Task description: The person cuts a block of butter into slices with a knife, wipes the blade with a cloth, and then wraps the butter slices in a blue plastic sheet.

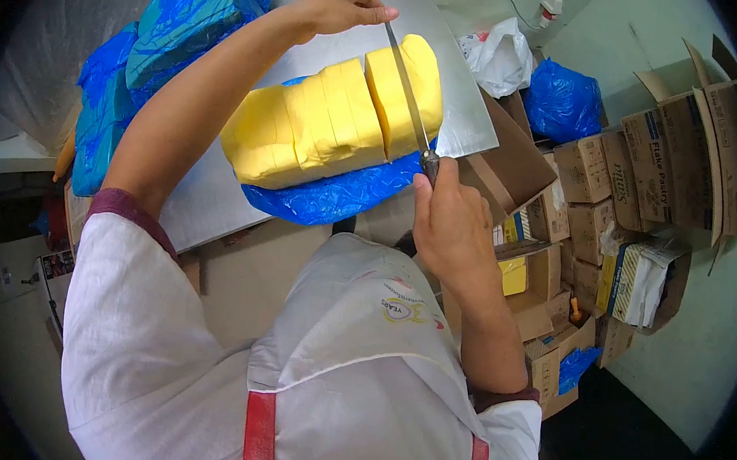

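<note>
A large yellow block (334, 129), which looks like butter or margarine, lies on blue plastic film (337, 195) on the metal table. Several parallel cut lines cross it, and one wide gap splits off its right end. Over that right-hand piece lies a long knife (407, 92), its blade slanting across the top. My right hand (456, 223) is closed around the dark handle at the near side. At the far end, my left hand (349, 13) pinches the blade's tip, fingers curled. Whether the edge has sunk into the piece is hard to see.
Blue-wrapped blocks (186, 33) are stacked on the table's left. Cardboard boxes (582, 172) crowd the right side, with a white plastic bag (502, 58) and a blue bag (563, 101) behind them. The metal table (466, 121) ends at a corner near my right hand.
</note>
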Demonstrator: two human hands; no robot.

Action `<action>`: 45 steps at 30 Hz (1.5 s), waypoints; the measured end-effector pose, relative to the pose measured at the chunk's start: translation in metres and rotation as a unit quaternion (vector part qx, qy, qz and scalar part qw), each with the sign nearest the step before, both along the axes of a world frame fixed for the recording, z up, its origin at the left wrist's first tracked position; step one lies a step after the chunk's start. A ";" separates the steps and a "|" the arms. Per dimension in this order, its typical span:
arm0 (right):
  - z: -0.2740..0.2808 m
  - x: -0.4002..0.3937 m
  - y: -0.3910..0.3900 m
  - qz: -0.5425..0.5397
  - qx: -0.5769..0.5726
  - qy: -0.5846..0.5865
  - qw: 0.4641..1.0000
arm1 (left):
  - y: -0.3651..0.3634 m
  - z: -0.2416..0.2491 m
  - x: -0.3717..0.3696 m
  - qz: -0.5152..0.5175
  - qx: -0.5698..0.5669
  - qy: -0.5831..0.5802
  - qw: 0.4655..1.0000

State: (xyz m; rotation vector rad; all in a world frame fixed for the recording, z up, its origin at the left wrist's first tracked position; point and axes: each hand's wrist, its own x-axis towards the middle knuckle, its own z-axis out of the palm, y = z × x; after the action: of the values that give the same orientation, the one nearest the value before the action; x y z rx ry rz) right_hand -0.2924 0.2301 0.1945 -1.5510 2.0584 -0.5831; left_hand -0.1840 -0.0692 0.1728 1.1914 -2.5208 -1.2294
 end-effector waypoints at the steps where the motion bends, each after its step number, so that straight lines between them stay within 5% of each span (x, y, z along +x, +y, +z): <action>1: 0.001 0.000 -0.001 -0.001 0.012 -0.008 1.000 | -0.004 -0.004 0.001 -0.005 0.013 0.000 1.000; 14: -0.002 0.007 -0.007 0.020 0.089 -0.011 0.996 | -0.023 0.006 -0.002 -0.091 0.038 -0.149 0.984; 35: -0.054 0.004 -0.016 0.043 0.154 0.033 0.987 | -0.036 -0.062 -0.011 -0.133 0.001 -0.264 0.955; 45: -0.100 0.004 -0.022 0.020 0.160 -0.003 0.987 | -0.074 -0.147 -0.027 -0.383 -0.102 -0.378 0.837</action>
State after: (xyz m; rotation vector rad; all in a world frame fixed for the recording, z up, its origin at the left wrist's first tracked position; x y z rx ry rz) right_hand -0.2880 0.2080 0.0948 -1.3940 1.9956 -0.2262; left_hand -0.2115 -0.1427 0.0261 0.6764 -3.8428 -0.5282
